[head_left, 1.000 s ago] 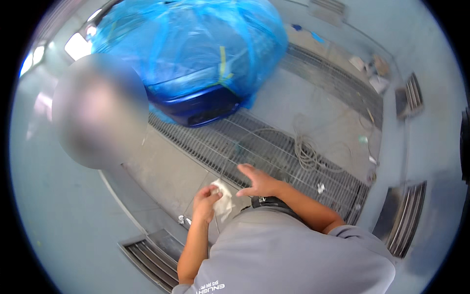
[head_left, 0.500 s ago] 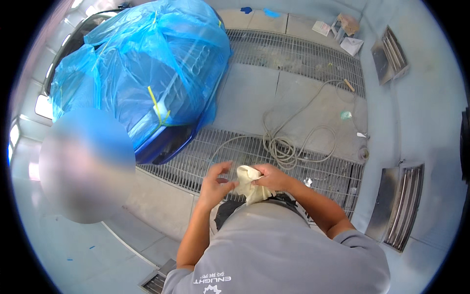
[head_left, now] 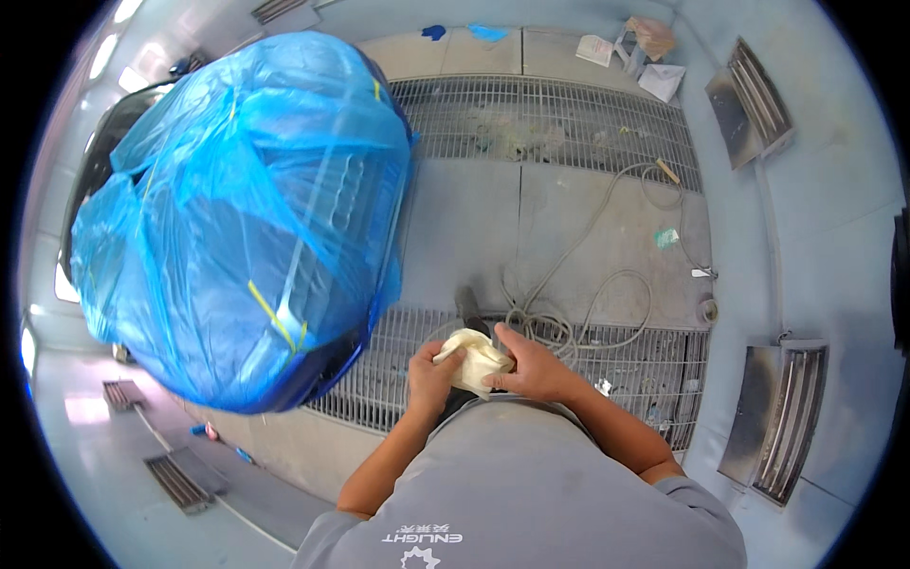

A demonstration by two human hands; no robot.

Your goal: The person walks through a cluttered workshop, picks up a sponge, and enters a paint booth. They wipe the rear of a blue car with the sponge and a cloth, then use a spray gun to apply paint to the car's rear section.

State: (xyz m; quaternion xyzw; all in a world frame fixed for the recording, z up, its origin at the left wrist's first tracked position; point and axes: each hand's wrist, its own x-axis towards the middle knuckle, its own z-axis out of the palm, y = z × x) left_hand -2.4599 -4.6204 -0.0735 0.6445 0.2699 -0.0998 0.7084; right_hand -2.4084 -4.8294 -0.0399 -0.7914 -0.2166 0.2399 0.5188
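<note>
A crumpled pale yellow cloth is held in front of my waist, between both hands. My left hand has its thumb and fingers closed on the cloth's left side. My right hand grips the right side, with the thumb laid near its lower edge. Part of the cloth is hidden behind my fingers. Ahead and to the left stands a car, blue where its lower edge shows, draped in translucent blue plastic film with yellow tape strips on it.
Metal floor grating runs under and before me, with a second grated strip farther off. A coiled hose lies ahead on the right. Wall-mounted lamp panels line the right wall. Papers and bags sit in the far right corner.
My left hand, apart from the cloth before, now grips it. My view has shifted, so the covered car appears lower and farther left. A foot now shows ahead of my hands.
</note>
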